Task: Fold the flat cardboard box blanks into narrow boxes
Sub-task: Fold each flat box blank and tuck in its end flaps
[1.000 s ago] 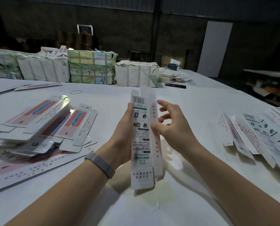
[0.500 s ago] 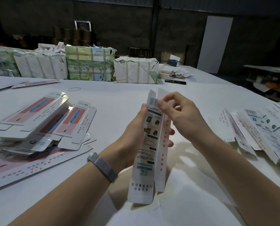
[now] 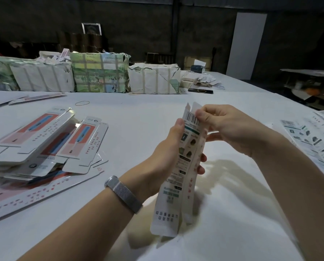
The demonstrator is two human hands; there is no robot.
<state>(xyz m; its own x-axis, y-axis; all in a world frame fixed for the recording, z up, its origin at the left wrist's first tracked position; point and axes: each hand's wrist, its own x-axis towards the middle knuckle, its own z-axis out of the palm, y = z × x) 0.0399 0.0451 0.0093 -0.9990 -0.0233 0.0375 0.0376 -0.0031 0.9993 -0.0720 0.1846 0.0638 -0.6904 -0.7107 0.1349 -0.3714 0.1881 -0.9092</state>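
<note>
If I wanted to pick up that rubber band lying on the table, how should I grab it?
Come straight down from above and pinch one side of the rubber band. It lies flat as a thin open loop on the table, so there's no edge to get under.

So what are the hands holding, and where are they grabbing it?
One narrow box. The left hand grips its middle; the right hand pinches the top flap by the barcode.

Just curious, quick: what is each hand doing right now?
Left hand: grips the middle of the narrow white printed cardboard box.
Right hand: pinches its top flap by the barcode.
</note>
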